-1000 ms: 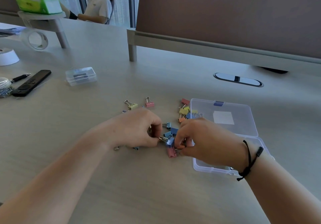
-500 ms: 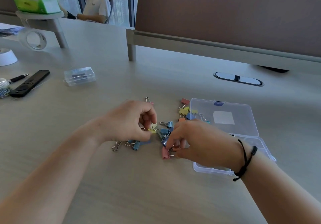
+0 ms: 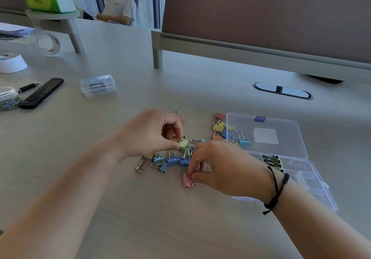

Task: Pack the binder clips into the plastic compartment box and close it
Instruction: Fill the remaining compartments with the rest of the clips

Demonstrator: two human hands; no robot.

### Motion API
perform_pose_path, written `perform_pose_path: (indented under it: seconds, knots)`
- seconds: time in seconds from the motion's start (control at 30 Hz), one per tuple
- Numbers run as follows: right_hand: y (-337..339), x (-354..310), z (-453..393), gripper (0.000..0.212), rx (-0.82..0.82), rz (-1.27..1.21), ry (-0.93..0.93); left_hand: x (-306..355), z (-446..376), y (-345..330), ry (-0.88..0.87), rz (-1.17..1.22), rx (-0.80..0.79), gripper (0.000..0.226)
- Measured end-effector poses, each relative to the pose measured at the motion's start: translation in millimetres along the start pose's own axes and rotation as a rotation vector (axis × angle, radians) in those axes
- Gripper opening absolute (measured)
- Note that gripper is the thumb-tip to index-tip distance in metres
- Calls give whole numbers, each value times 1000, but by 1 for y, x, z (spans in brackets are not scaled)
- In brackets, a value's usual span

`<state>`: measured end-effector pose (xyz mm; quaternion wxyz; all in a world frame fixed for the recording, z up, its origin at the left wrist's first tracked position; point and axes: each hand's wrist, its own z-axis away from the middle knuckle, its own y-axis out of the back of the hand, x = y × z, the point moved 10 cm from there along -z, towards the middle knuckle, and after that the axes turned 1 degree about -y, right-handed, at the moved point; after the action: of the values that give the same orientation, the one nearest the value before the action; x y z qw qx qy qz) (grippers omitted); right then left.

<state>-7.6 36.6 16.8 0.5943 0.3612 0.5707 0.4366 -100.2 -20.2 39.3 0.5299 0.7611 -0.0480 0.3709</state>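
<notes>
Several coloured binder clips lie loose on the table. My left hand (image 3: 152,134) pinches a yellow clip (image 3: 183,143) between thumb and fingers, just above the pile. My right hand (image 3: 222,164) pinches the wire handle of a pink clip (image 3: 187,180) lying on the table. A row of blue clips (image 3: 173,161) sits between my hands. More yellow, blue and pink clips (image 3: 222,131) lie by the clear compartment box (image 3: 313,176), which stands with its lid (image 3: 267,136) folded back flat. One compartment holds small dark clips (image 3: 272,160). My right wrist hides part of the box.
A small shut clear case (image 3: 98,85) lies to the far left, with a black remote (image 3: 41,93), a pen, paper clips in a tub (image 3: 8,98) and tape rolls (image 3: 47,42) beyond. A desk divider (image 3: 261,53) runs across the back; a cable port (image 3: 283,91) sits behind the box.
My left hand has lifted and moved back, now pinching a yellow clip and uncovering the blue clips. My right hand has slid slightly left, dragging the pink clip by its handle.
</notes>
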Motion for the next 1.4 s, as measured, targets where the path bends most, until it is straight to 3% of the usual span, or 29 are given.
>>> perform_pose_path:
  seconds: [0.23, 0.47, 0.67, 0.87, 0.93, 1.17, 1.4]
  knots:
    - [-2, 5, 0, 11, -22, -7, -11, -19, 1, 3, 82, -37, -71, 18]
    - [-11, 7, -1, 40, -181, 121, -4, -37, 13, -7, 204, 69, -262, 26]
    - [-10, 2, -5, 15, -132, 173, 24, -31, 14, -3, 220, 16, -298, 40]
    - [12, -4, -4, 6, 43, 22, 14, -31, 23, 3, 150, -67, -308, 17]
    - [15, -12, -8, 4, 88, -68, 4, -32, 28, -5, 150, -57, -367, 24]
    - [-10, -37, -27, 24, 111, -12, 14, -29, 27, -14, 112, -52, -358, 29]
    - [-15, -33, -33, 24, 108, 37, -24, -35, 25, -11, 108, -24, -302, 26]
